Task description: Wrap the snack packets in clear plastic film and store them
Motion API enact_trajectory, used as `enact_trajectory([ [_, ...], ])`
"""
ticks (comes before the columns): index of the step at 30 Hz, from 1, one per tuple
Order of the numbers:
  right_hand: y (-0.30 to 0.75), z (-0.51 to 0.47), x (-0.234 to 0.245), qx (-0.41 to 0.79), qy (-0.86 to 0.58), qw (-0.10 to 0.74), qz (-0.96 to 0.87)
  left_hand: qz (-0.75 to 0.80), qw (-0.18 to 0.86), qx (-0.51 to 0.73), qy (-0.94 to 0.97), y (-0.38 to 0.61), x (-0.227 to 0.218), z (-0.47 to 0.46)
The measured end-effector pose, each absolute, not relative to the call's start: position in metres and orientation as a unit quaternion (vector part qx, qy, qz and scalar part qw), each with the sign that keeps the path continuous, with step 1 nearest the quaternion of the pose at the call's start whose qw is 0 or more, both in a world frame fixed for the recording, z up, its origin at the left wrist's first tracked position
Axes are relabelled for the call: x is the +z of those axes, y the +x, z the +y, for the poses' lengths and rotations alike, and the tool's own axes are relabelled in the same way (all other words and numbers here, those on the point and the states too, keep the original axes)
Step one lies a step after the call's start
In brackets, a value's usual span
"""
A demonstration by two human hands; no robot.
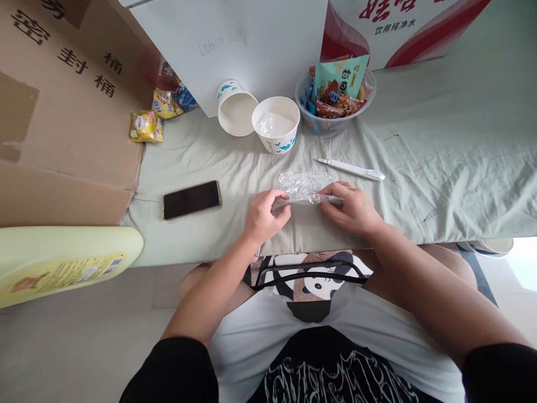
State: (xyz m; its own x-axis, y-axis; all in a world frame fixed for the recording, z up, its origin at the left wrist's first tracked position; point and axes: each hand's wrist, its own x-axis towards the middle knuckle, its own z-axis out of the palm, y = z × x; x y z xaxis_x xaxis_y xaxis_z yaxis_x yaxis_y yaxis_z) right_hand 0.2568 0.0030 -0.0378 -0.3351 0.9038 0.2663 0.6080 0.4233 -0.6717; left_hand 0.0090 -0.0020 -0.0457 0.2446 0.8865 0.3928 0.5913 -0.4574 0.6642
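Observation:
My left hand (265, 212) and my right hand (351, 207) both pinch a crumpled piece of clear plastic wrap (302, 185) just above the pale green cloth (440, 151) near the table's front edge. The left fingers grip its left end, the right fingers its right end. Behind the wrap stands an upright white paper cup (276, 124) with blue marks and clear plastic inside. A second paper cup (235, 106) lies tipped on its side to its left. A white pen-like tool (351, 168) lies just beyond my right hand.
A black phone (192, 199) lies left of my hands. A clear bowl of snack packets (335, 98) stands at the back. Yellow snack packets (146, 126) lie by a large cardboard box (62, 112). A white board (235, 39) leans at the back, a yellow object (62, 263) at left.

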Motion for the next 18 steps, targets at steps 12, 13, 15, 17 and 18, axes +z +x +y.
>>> enact_trajectory([
  [12,0.2505,0.0025,-0.035,0.238,-0.583,0.358,-0.689,0.527,0.283,0.406,0.691,0.0059,-0.0476,0.0027],
  [13,0.2501,0.0018,-0.0341,0.242,-0.573,0.364,-0.693,0.527,0.289,0.408,0.687,0.006,-0.0475,0.0028],
  [15,0.2491,0.0,-0.0321,0.251,-0.556,0.373,-0.7,0.529,0.299,0.413,0.679,0.006,-0.0474,0.003],
  [17,0.248,-0.0014,-0.0307,0.259,-0.554,0.372,-0.698,0.533,0.307,0.415,0.671,0.0061,-0.0476,0.0033],
  [18,0.2475,-0.0017,-0.0304,0.267,-0.558,0.37,-0.694,0.534,0.309,0.417,0.667,0.0061,-0.0476,0.0035],
])
